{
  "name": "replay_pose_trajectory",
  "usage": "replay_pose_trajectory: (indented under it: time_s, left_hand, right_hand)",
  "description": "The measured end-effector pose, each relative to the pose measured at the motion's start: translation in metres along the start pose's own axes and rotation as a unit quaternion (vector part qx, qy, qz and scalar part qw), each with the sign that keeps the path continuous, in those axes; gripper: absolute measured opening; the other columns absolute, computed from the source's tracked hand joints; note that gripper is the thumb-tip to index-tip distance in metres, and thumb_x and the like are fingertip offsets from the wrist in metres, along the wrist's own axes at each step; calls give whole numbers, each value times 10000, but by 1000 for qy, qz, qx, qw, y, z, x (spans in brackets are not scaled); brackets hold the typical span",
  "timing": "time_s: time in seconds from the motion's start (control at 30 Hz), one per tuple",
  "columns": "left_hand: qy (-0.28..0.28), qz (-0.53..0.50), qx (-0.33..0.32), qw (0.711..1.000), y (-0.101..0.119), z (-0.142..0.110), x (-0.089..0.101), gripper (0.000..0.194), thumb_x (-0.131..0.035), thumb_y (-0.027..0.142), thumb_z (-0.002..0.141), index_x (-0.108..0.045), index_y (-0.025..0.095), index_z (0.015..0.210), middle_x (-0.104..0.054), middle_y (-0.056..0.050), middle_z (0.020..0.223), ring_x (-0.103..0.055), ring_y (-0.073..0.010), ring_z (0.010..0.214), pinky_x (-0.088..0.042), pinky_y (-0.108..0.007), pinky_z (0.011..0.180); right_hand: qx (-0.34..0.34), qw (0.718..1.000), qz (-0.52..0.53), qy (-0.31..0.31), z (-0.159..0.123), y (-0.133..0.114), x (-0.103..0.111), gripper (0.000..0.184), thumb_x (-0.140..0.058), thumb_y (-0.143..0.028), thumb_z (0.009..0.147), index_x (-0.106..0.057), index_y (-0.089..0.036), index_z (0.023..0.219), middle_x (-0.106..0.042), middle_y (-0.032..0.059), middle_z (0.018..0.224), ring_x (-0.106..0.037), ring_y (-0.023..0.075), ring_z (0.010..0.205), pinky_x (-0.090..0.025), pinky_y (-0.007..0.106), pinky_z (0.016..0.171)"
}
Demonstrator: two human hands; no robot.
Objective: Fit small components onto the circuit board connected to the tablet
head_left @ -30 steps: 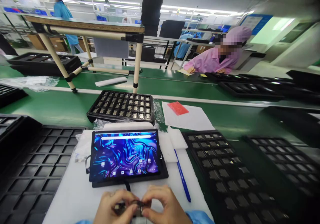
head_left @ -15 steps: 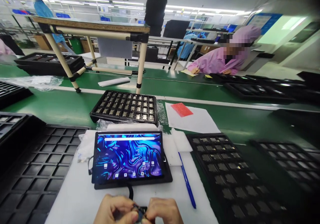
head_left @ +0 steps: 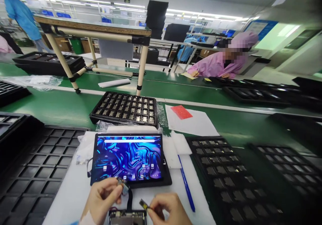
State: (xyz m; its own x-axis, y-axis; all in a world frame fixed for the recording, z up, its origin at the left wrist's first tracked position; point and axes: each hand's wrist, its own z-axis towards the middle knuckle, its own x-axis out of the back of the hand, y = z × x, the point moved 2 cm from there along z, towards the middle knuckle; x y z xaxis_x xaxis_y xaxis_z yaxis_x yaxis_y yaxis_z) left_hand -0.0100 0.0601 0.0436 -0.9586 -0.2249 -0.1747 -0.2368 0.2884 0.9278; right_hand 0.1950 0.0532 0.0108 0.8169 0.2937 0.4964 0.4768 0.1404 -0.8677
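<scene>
My left hand (head_left: 102,198) pinches a small circuit board (head_left: 123,187) just in front of the lower edge of the lit tablet (head_left: 128,158). Between the thumb and fingers of my right hand (head_left: 168,209) is a small dark piece with a yellow patch (head_left: 144,204), its exact kind unclear. Below and between both hands lies an opened electronic unit (head_left: 127,217), cut off by the bottom of the view. A black ribbon cable (head_left: 130,200) runs up from it toward the tablet, which leans on a dark support and shows a blue and purple home screen.
A black tray of small metallic parts (head_left: 125,108) stands behind the tablet. More compartment trays lie left (head_left: 42,171) and right (head_left: 226,174). A blue pen (head_left: 186,184) rests on the white foam sheet (head_left: 65,198). Across the green bench (head_left: 166,84) sits a co-worker in pink (head_left: 213,65).
My hands have moved apart, the left going up and left with the circuit board. The small dark piece and the opened unit now show. A person in blue at the back has moved left.
</scene>
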Motion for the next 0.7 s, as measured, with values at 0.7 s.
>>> replay_pose_trajectory:
  time_s: [0.7]
  left_hand:
    - [-238,91,46,966,-34,-16,-8,457,-784,497,659,-582,178,917,-667,13,549,-615,-125,513,-414,-154,511]
  right_hand:
    - [-23,999,-33,0,-17,3,-14,229,-593,-285,804,-740,-171,671,-661,54,576,-628,177,615,-507,230,641]
